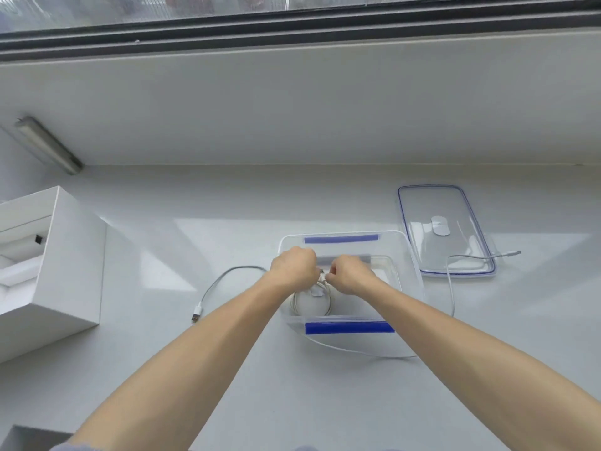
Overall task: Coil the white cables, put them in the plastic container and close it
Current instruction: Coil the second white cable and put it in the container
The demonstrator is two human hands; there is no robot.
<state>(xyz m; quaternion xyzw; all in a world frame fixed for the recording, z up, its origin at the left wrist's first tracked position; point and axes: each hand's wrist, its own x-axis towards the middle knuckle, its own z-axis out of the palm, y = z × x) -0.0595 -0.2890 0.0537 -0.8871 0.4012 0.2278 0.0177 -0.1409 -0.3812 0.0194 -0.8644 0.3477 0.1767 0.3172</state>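
A smooth, glossy white tabletop (227, 203) is seen across the near and middle scene, marked by pale angular patches of daylight. Behind it a plain white wall ledge (292, 109) is set, topped by a dark-framed window (292, 24) along the far edge. At far left a grey metal bar (48, 145) is fixed diagonally.

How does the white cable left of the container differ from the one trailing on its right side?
The left cable lies in one short arc, ending in a USB plug near the white box; the right cable runs far longer, looping round the container's front. The left cable rests wholly on the table; the right cable's connector end crosses the lid. Both are white, uncoiled and outside the container.
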